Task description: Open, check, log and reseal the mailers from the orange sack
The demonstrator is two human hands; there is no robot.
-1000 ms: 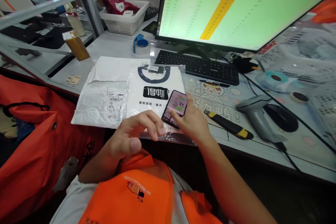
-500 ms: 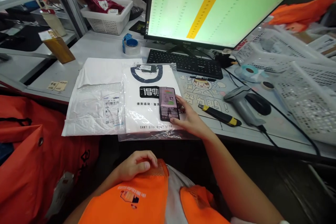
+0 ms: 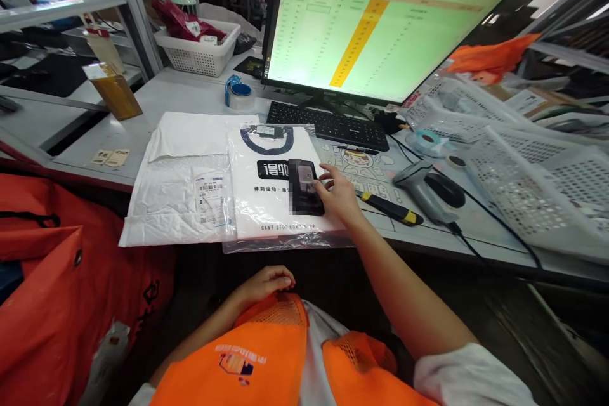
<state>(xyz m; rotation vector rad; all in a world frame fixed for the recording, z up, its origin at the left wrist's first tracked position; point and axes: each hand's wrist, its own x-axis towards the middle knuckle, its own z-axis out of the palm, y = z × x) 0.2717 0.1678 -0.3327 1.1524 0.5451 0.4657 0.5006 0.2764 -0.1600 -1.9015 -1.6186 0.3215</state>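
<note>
A dark smartphone (image 3: 304,196), its screen lit and partly blurred out, lies on a clear plastic bag (image 3: 247,244) holding folded white fabric with a navy neckline and black print. My right hand (image 3: 339,193) reaches in from the right; its thumb touches the phone's screen side and the index finger is stretched out apart from it. At the front of my orange vest (image 3: 247,355) rests my left hand (image 3: 269,282), fingers curled in together, with nothing visible in them. Left of the bag is a white mailer (image 3: 157,196) with a printed label (image 3: 210,203).
Behind are a keyboard (image 3: 333,127), a monitor (image 3: 380,32) and a tape dispenser (image 3: 239,95). To the right lie a yellow-black cutter (image 3: 390,208), a barcode scanner (image 3: 423,190) with its cable, a mouse (image 3: 445,189) and white baskets (image 3: 523,184). A red bag (image 3: 61,304) hangs at left.
My right thumb has moved up the phone from its lower edge, and the fingers have spread. The screen shows different, darker content. My left hand has shifted slightly right, and the view has tilted up.
</note>
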